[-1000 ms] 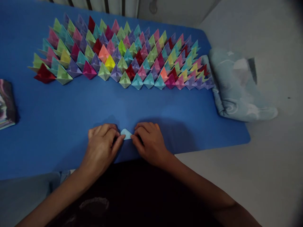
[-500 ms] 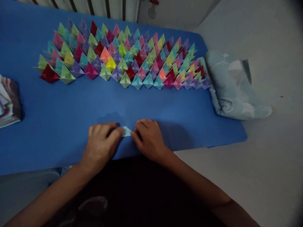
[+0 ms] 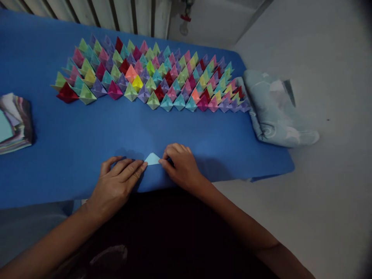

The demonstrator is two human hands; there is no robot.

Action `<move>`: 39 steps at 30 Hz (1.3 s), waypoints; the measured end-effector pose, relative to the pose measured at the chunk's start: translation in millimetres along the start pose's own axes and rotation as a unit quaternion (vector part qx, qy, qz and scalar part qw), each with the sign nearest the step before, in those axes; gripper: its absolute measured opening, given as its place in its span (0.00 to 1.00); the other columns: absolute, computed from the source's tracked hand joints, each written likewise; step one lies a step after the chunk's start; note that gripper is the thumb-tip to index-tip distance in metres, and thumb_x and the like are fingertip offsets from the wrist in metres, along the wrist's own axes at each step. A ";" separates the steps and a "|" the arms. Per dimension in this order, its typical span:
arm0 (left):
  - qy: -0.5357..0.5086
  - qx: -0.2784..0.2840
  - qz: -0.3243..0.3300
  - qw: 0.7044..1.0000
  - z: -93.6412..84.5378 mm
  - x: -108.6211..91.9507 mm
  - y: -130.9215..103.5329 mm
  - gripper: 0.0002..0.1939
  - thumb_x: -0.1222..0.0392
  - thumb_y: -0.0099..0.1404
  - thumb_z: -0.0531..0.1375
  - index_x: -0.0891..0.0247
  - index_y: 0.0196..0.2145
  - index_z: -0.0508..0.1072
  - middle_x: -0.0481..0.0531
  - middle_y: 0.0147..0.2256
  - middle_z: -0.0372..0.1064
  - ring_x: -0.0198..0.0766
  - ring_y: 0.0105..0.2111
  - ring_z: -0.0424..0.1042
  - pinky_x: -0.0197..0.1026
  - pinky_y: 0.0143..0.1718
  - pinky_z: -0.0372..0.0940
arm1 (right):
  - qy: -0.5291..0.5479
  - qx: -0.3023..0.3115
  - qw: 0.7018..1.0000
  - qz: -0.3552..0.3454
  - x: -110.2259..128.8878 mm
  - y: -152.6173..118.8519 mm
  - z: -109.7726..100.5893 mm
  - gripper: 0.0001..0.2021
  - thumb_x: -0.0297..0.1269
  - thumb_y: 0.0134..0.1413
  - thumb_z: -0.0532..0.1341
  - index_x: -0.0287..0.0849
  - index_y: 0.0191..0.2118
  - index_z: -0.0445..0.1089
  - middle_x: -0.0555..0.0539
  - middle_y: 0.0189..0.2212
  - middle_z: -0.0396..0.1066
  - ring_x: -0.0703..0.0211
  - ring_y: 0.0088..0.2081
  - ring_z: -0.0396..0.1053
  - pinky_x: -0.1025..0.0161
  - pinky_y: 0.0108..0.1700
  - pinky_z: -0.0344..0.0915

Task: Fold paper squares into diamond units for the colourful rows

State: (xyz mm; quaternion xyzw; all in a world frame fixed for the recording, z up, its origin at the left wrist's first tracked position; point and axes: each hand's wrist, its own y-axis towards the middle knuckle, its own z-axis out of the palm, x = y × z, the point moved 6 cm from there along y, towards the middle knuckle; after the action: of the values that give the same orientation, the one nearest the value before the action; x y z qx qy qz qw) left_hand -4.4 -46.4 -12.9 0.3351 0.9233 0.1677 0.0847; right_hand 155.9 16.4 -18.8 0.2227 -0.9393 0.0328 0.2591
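Observation:
A small light-blue folded paper lies near the front edge of the blue table, its pointed side facing away from me. My left hand pinches the paper's left corner between thumb and index finger, the other fingers stretched out beside it. At the right corner, my right hand grips the paper with thumb and curled fingers. Beyond both hands stand rows of colourful folded paper boats, packed closely together.
A stack of coloured paper sits at the far left. A folded grey-blue cloth rests at the table's right end. Behind the table are a white radiator and a red valve handle.
My left hand has shifted slightly left and its fingers have straightened, uncovering more of the paper. The whole view has tilted up a little, showing more of the radiator.

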 end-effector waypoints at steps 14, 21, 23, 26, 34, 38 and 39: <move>-0.015 -0.001 -0.029 0.999 1.2 -3.2 -6.2 0.20 0.73 0.69 0.47 0.70 0.53 0.72 0.62 0.49 0.75 0.52 0.46 0.72 0.54 0.48 0.57 | 0.049 0.029 0.998 0.010 -2.9 -1.8 -1.2 0.05 0.30 0.59 0.58 0.42 0.32 0.66 0.48 0.40 0.72 0.56 0.43 0.66 0.59 0.44 0.54; -0.105 -0.026 -0.113 0.988 2.5 6.8 10.3 0.11 0.58 0.69 0.55 0.64 0.41 0.75 0.59 0.43 0.76 0.49 0.42 0.73 0.51 0.44 0.60 | 0.056 -0.006 0.998 0.015 -0.5 -5.9 -1.2 0.07 0.33 0.59 0.60 0.43 0.43 0.70 0.46 0.43 0.73 0.53 0.45 0.67 0.56 0.48 0.55; -0.131 -0.025 -0.136 0.982 4.6 9.0 12.5 0.11 0.57 0.69 0.55 0.64 0.40 0.74 0.58 0.42 0.76 0.49 0.42 0.73 0.50 0.44 0.60 | 0.059 -0.004 0.998 0.018 0.4 -7.8 -0.4 0.12 0.35 0.58 0.62 0.43 0.48 0.70 0.45 0.44 0.74 0.52 0.46 0.67 0.54 0.48 0.55; -0.175 -0.028 -0.178 0.968 7.0 12.6 11.7 0.11 0.56 0.69 0.55 0.64 0.42 0.72 0.58 0.42 0.75 0.50 0.44 0.73 0.50 0.45 0.61 | 0.064 -0.003 0.998 0.014 1.2 -11.0 -0.2 0.15 0.35 0.56 0.63 0.43 0.50 0.70 0.45 0.44 0.75 0.52 0.45 0.67 0.54 0.48 0.56; -0.249 -0.029 -0.247 0.936 5.4 20.6 10.5 0.09 0.55 0.66 0.56 0.60 0.41 0.71 0.54 0.41 0.75 0.48 0.43 0.73 0.51 0.46 0.64 | 0.089 -0.025 0.995 -0.028 1.9 -16.8 -2.8 0.16 0.27 0.53 0.60 0.44 0.48 0.70 0.46 0.45 0.75 0.54 0.45 0.68 0.55 0.47 0.56; -0.253 -0.014 -0.246 0.936 6.9 20.8 16.3 0.11 0.55 0.66 0.56 0.60 0.44 0.72 0.53 0.41 0.75 0.46 0.43 0.73 0.50 0.47 0.64 | 0.087 -0.028 0.995 -0.025 1.8 -15.9 -3.2 0.15 0.29 0.54 0.60 0.44 0.48 0.70 0.46 0.43 0.75 0.54 0.44 0.68 0.55 0.47 0.57; -0.252 -0.011 -0.248 0.935 7.6 20.9 17.6 0.11 0.56 0.66 0.55 0.60 0.44 0.72 0.53 0.41 0.75 0.46 0.43 0.73 0.50 0.48 0.64 | 0.086 -0.029 0.996 -0.024 1.8 -15.6 -3.3 0.14 0.29 0.55 0.60 0.44 0.48 0.70 0.46 0.43 0.75 0.54 0.44 0.68 0.55 0.47 0.57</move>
State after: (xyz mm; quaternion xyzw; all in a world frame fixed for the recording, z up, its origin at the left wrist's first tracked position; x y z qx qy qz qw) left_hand -7.9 -18.4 -14.4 0.1263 0.9234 0.0611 0.3574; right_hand 162.8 2.3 -15.9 0.2344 -0.9085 0.0185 0.3456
